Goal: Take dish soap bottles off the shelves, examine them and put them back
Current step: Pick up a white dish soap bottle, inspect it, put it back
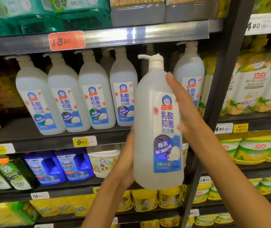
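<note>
Your left hand (128,155) and right hand (183,111) both clasp the pump bottle (157,129) mid-frame; keep it upright, label toward you.

Two bare forearms are showing, no sleeves, watch or rings visible. The left hand (126,159) is entering from about 6 o'clock, the right hand (186,111) from 4 o'clock; its one visible fingernail is short and unpainted.

Dark shelf (24,129): row of white pump bottles (64,102) upright.
</note>
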{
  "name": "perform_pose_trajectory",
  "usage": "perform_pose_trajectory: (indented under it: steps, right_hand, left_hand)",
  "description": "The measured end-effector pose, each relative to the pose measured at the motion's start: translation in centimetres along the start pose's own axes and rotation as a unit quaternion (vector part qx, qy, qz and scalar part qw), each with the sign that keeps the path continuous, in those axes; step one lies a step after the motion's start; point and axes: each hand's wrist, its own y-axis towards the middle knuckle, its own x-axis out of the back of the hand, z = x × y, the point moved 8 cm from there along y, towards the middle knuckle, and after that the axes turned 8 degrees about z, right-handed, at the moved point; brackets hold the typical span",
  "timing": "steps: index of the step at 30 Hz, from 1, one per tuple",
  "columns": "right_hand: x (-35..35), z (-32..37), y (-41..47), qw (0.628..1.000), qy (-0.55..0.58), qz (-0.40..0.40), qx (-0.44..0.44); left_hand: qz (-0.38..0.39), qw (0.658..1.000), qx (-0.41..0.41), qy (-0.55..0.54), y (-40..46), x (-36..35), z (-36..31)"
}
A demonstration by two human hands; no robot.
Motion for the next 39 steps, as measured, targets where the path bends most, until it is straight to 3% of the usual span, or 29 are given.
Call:
perform_pose_trajectory:
  steps: [3,7,12,19,26,33,39]
  right_hand:
    - [1.6,0.5,-0.2,0.993,-0.094,-0.067,0.025]
    - [2.5,-0.2,0.2,0.984,-0.148,-0.103,-0.01]
    - [2.4,-0.2,0.0,0.981,-0.171,-0.088,-0.023]
    - [1.8,0.1,-2.1,0.981,-0.182,-0.063,-0.011]
    - [1.1,1.3,-3.3,0.982,-0.17,-0.061,0.062]
    - [-1.5,3.6,-4.3,0.943,-0.289,0.008,0.164]
    - [-2.4,4.1,-4.8,0.91,-0.356,0.029,0.209]
  left_hand:
    - [0.06,0.997,-0.021,0.042,-1.1,-1.9,-2.3]
    - [0.02,0.992,-0.023,0.121,-1.3,-2.1,-1.8]
    - [-0.002,0.993,-0.058,0.099,-1.5,-2.0,-1.7]
    - [-0.011,0.979,-0.099,0.177,-1.6,-1.4,-1.7]
    - [0.021,0.946,-0.157,0.284,-0.9,-1.8,-3.1]
    - [0.027,0.902,-0.202,0.381,-0.5,-1.3,-4.7]
    - [0.015,0.903,-0.207,0.376,0.2,-0.3,-4.4]
